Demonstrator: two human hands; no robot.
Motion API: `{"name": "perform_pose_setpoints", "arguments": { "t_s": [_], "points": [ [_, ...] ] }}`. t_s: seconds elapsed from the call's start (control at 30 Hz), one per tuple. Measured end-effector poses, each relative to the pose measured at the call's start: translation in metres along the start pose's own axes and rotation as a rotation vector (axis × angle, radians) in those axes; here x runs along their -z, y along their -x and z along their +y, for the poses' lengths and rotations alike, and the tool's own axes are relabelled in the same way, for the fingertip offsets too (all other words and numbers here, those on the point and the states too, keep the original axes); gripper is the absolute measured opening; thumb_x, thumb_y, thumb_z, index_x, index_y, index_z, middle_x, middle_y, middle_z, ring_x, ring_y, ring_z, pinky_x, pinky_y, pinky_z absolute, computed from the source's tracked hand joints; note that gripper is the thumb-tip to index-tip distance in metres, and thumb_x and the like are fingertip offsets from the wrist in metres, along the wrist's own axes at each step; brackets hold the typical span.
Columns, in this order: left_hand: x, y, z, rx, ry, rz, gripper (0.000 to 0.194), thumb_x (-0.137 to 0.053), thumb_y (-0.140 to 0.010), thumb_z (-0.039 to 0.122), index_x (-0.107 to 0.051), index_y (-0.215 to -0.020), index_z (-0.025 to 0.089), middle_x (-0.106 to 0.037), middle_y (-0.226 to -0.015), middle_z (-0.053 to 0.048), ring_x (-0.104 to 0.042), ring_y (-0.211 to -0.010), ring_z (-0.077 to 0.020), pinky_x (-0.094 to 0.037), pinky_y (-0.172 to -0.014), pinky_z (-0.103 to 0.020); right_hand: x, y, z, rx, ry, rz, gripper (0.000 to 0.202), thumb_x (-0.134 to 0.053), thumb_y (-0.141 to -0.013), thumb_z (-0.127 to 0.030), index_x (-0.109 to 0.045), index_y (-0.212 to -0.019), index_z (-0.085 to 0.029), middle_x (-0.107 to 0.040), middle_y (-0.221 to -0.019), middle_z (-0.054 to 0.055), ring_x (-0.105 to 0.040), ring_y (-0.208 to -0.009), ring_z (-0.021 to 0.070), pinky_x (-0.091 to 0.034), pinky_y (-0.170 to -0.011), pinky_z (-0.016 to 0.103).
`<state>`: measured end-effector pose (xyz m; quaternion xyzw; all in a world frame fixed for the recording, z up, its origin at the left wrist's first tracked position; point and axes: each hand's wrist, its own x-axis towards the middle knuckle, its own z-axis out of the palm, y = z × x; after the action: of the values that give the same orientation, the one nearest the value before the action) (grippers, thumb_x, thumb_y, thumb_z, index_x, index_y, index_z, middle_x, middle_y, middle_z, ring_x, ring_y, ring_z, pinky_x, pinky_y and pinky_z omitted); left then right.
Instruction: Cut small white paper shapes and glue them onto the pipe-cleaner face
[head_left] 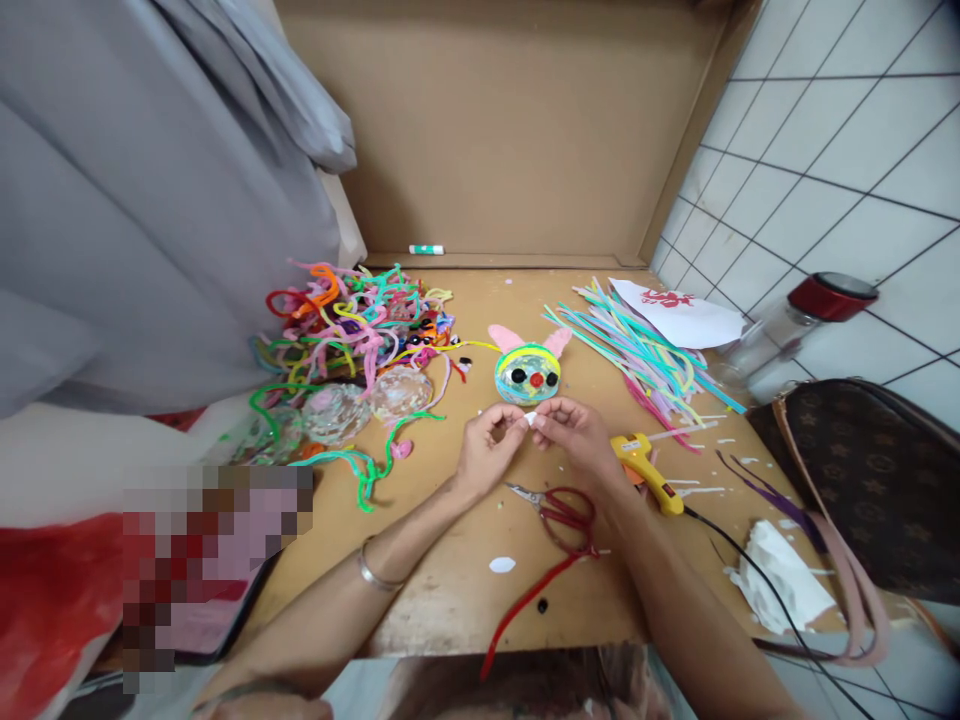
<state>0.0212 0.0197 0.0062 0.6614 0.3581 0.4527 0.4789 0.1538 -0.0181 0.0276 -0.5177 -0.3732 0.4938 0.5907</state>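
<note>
- The left hand [486, 445] and the right hand [576, 432] meet at the middle of the tabletop [450, 590], fingertips pressed together, both pinching a small white scrap [530, 418] between them.
- The scrap sits just in front of a round craft face [527, 373] with pink ears, dark button eyes and a red nose, which lies flat on the tabletop.
- Doing this step well probably means keeping the pinch light, working close over the tabletop, and holding the tiny piece steady near the face.
- Red-handled scissors [559, 512] lie under the right wrist; a yellow glue gun [646, 471] rests just to the right, its cord trailing away.
- A tangle of coloured pipe cleaners [352, 320] lies to the left; a straight bundle [637, 350] lies to the right.
- The tabletop is worn brown board, speckled with white bits, backed by a cardboard wall [517, 130].
- White tiles [840, 130] lie to the right, grey cloth [135, 200] hangs to the left.
</note>
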Motion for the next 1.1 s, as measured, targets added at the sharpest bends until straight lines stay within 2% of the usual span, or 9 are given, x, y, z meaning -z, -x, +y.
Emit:
{"name": "perform_pose_setpoints", "arguments": {
  "t_s": [0.23, 0.4, 0.5, 0.73, 0.87, 1.0, 1.1],
  "points": [
    [0.001, 0.0, 0.0002, 0.038, 0.006, 0.011, 0.016, -0.058, -0.078, 0.031, -0.059, -0.07, 0.017, -0.058, -0.066, 0.001, -0.049, -0.064, -0.0114, -0.04, -0.065, -0.024, 0.0007, 0.0013, -0.0015, 0.064, 0.099, 0.002, 0.022, -0.072, -0.064, -0.037, -0.061, -0.064, -0.018, -0.054, -0.052, -0.005, -0.044, -0.045, 0.0073, -0.036, -0.046, 0.021],
    [0.0006, 0.0009, 0.0024, 0.067, 0.056, -0.032, 0.016, -0.06, -0.078, 0.033, -0.061, -0.079, 0.017, -0.059, -0.07, 0.0, -0.048, -0.064, -0.0109, -0.039, -0.065, -0.024, 0.0011, -0.0002, 0.0022, 0.03, 0.013, 0.082, 0.024, -0.072, -0.064, -0.039, -0.059, -0.063, -0.018, -0.052, -0.048, -0.005, -0.042, -0.045, 0.0078, -0.034, -0.047, 0.022],
    [-0.0012, 0.0002, -0.0003, 0.106, 0.087, -0.045, 0.019, -0.062, -0.076, 0.035, -0.062, -0.082, 0.017, -0.057, -0.067, 0.001, -0.045, -0.06, -0.0101, -0.037, -0.06, -0.023, 0.0005, 0.0008, 0.0032, 0.04, -0.003, 0.05, 0.023, -0.073, -0.065, -0.038, -0.06, -0.065, -0.018, -0.053, -0.051, -0.005, -0.044, -0.048, 0.0082, -0.035, -0.049, 0.022],
    [-0.0019, -0.0022, -0.0009, 0.156, 0.157, 0.022, 0.022, -0.064, -0.074, 0.038, -0.059, -0.071, 0.017, -0.052, -0.06, 0.003, -0.041, -0.054, -0.0088, -0.033, -0.054, -0.022, -0.0021, 0.0039, 0.0017, 0.01, 0.007, 0.005, 0.022, -0.072, -0.066, -0.037, -0.061, -0.066, -0.018, -0.053, -0.053, -0.004, -0.044, -0.05, 0.0088, -0.035, -0.051, 0.022],
    [-0.0009, -0.0027, 0.0002, 0.201, 0.231, 0.004, 0.022, -0.064, -0.074, 0.037, -0.062, -0.07, 0.016, -0.057, -0.062, 0.002, -0.046, -0.056, -0.009, -0.036, -0.057, -0.023, -0.0035, 0.0041, 0.002, 0.026, 0.018, 0.03, 0.02, -0.07, -0.067, -0.036, -0.061, -0.066, -0.018, -0.054, -0.053, -0.004, -0.044, -0.05, 0.0087, -0.035, -0.051, 0.022],
    [-0.0019, -0.0016, -0.0025, 0.27, 0.402, -0.046, 0.026, -0.065, -0.074, 0.04, -0.067, -0.077, 0.015, -0.064, -0.068, -0.002, -0.051, -0.057, -0.0089, -0.04, -0.057, -0.022, -0.0052, 0.0037, 0.0049, 0.071, 0.041, 0.059, 0.017, -0.069, -0.068, -0.033, -0.061, -0.067, -0.018, -0.058, -0.057, -0.003, -0.046, -0.051, 0.0087, -0.036, -0.052, 0.022],
    [-0.0034, 0.0001, -0.0036, 0.329, 0.474, -0.035, 0.028, -0.067, -0.072, 0.042, -0.069, -0.079, 0.015, -0.067, -0.073, -0.004, -0.053, -0.057, -0.0088, -0.039, -0.055, -0.022, -0.007, 0.0036, 0.0051, 0.131, 0.089, 0.107, 0.017, -0.068, -0.07, -0.034, -0.06, -0.068, -0.019, -0.06, -0.061, -0.002, -0.047, -0.053, 0.0095, -0.038, -0.054, 0.023]
  ]
}}
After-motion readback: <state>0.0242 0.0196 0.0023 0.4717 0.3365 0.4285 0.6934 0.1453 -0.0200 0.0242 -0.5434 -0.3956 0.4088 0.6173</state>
